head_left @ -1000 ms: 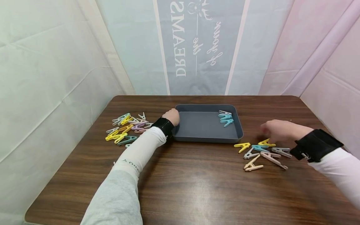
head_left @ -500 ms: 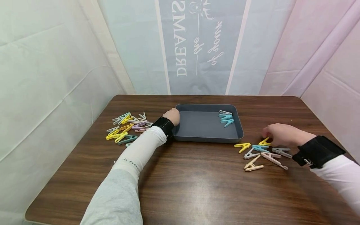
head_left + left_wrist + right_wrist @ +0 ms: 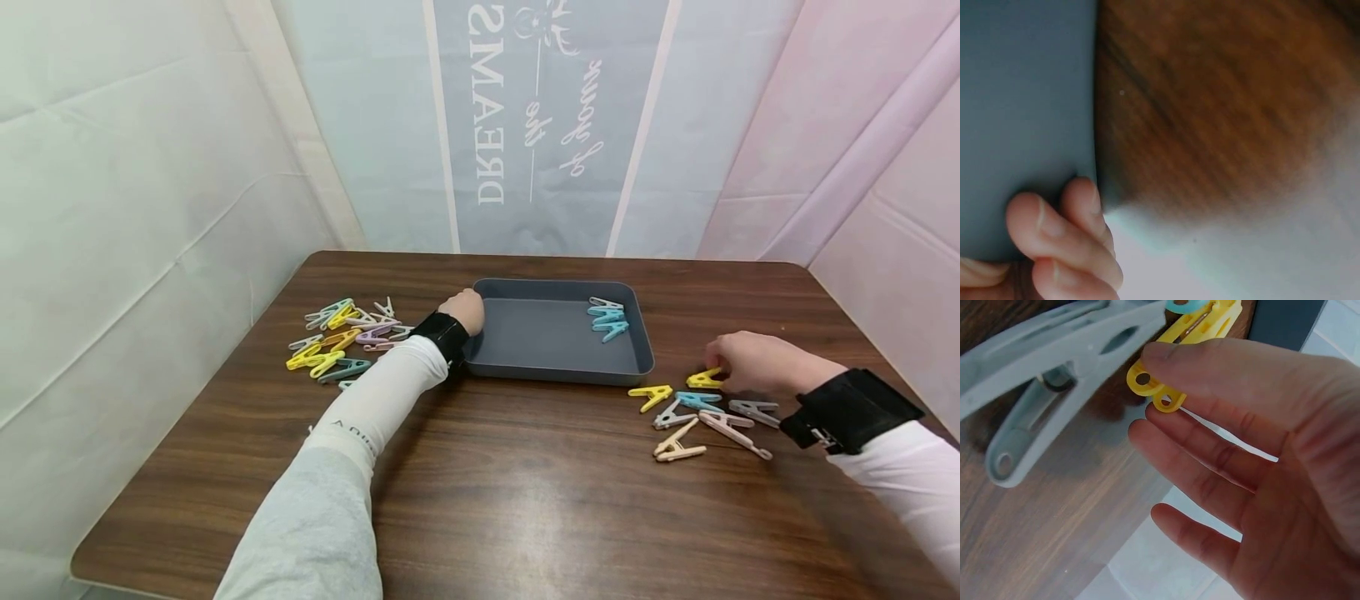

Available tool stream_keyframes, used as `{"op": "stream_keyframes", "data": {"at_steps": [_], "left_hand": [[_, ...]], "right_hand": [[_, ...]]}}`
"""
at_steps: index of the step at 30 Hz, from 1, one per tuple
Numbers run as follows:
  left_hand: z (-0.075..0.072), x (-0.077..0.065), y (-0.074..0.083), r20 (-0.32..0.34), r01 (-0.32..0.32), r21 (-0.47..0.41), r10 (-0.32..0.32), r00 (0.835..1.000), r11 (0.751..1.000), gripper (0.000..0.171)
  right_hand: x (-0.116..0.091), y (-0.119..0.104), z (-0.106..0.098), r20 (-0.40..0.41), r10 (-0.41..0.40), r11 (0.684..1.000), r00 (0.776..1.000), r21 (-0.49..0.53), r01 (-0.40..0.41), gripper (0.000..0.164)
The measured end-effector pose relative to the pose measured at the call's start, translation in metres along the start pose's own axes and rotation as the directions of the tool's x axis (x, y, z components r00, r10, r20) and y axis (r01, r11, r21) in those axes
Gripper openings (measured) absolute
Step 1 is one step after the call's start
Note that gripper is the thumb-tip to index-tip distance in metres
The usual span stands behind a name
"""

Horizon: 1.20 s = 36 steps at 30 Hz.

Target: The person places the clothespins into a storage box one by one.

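Note:
My left hand grips the left side of a dark grey tray. In the left wrist view its curled fingers lie against the tray wall. At the right, my right hand pinches a yellow clothespin by its handle ends, between thumb and forefinger, while the other fingers stay loosely extended. Beside that hand lie a blue clothespin and a grey clothespin, the grey one large in the right wrist view. Inside the tray, toward its right wall, blue clothespins and a white clothespin form a column.
More clothespins lie near the right hand: a yellow one, a beige one and a pink one among them. Left of the tray is a mixed pile with a teal clothespin. Fabric curtains surround the brown table.
My right hand has settled lower over the yellow clothespin and now pinches it, its handles squeezed closer together. The left hand has stayed on the tray. The head view has shifted slightly.

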<state>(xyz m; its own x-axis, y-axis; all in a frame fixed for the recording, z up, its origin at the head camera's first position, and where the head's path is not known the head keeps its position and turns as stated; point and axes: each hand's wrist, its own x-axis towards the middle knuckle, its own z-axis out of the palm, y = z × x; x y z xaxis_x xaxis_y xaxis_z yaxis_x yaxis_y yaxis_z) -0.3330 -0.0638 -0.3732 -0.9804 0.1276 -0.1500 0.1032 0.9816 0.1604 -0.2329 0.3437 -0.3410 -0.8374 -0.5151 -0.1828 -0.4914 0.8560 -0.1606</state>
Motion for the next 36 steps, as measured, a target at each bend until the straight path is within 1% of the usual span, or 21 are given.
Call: {"op": "stream_keyframes", "data": {"at_steps": [4, 7, 9, 14, 18, 21, 28, 32, 36], "left_hand": [[0.001, 0.0, 0.0, -0.006, 0.002, 0.0, -0.002, 1.0, 1.0, 0.04], [0.001, 0.0, 0.0, -0.008, 0.0, -0.004, 0.0, 1.0, 1.0, 0.04], [0.001, 0.0, 0.0, -0.008, -0.005, 0.0, 0.005, 1.0, 1.0, 0.04], [0.001, 0.0, -0.001, -0.007, -0.013, 0.009, 0.013, 1.0, 1.0, 0.04], [0.002, -0.001, 0.0, -0.015, -0.012, 0.015, 0.013, 1.0, 1.0, 0.04], [0.002, -0.001, 0.0, -0.015, -0.017, 0.02, 0.017, 1.0, 1.0, 0.04], [0.001, -0.002, 0.0, -0.01, -0.011, -0.004, 0.011, 1.0, 1.0, 0.039], [0.001, -0.004, 0.001, -0.01, -0.006, -0.015, 0.006, 1.0, 1.0, 0.04], [0.0, -0.004, 0.001, -0.006, 0.001, -0.019, -0.001, 1.0, 1.0, 0.04]], "right_hand": [[0.001, -0.001, -0.008, -0.037, 0.045, 0.999, 0.998, 0.021, -0.044, 0.015], [0.003, -0.002, -0.017, -0.087, 0.073, 0.997, 0.994, 0.02, -0.071, 0.014], [0.006, -0.005, -0.024, -0.121, 0.075, 0.997, 0.99, 0.004, -0.075, 0.014], [0.018, -0.015, -0.042, -0.17, 0.05, 0.998, 0.984, -0.027, -0.055, 0.016], [0.028, -0.029, -0.054, -0.21, 0.026, 0.999, 0.977, -0.038, -0.035, 0.014], [0.036, -0.041, -0.059, -0.23, -0.009, 0.999, 0.973, -0.046, -0.002, 0.013], [0.059, -0.066, -0.057, -0.218, -0.097, 0.993, 0.971, -0.086, 0.079, 0.013], [0.072, -0.075, -0.051, -0.18, -0.136, 0.986, 0.974, -0.125, 0.114, 0.015], [0.082, -0.078, -0.041, -0.135, -0.166, 0.976, 0.977, -0.165, 0.143, 0.016]]}}
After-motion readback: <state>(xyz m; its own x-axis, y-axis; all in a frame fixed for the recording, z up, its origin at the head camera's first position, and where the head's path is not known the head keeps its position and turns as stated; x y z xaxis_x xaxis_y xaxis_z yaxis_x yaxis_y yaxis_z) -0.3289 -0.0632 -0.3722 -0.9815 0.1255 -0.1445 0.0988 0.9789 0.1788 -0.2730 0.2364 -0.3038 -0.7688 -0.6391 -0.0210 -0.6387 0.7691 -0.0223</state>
